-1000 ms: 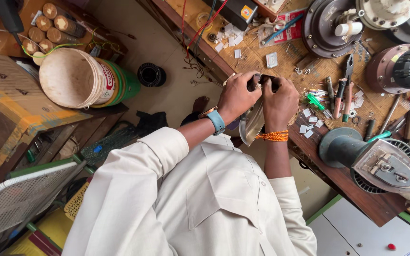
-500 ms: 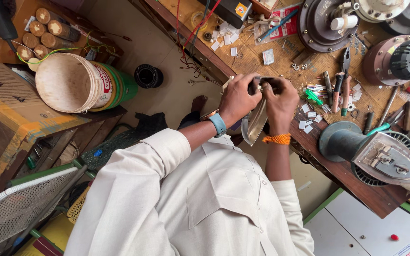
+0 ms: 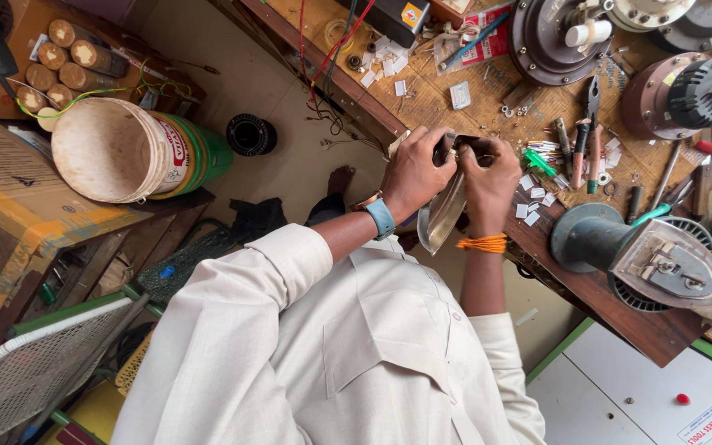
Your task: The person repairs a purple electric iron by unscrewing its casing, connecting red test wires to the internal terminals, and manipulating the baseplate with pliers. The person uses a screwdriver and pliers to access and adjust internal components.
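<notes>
Both hands meet over the edge of a cluttered wooden workbench [image 3: 455, 107]. My left hand [image 3: 412, 175], with a blue-strapped watch on its wrist, and my right hand [image 3: 488, 183], with an orange thread around its wrist, are both closed on a small dark part [image 3: 453, 147]. A shiny curved metal plate [image 3: 442, 214] hangs down from that part between my wrists. What exactly the fingers pinch is hidden by the knuckles.
On the bench lie pliers [image 3: 592, 132], screwdrivers, white paper bits and a green-handled tool [image 3: 541, 161]. An iron body [image 3: 644, 255] lies at the right, fan motors [image 3: 686, 91] behind. A bucket [image 3: 129, 152] lies on its side on the left shelf, wooden rolls [image 3: 67, 58] behind it.
Both hands stay locked on the part with only slight finger shifts. The view has drifted a little; nothing was picked up or let go.
</notes>
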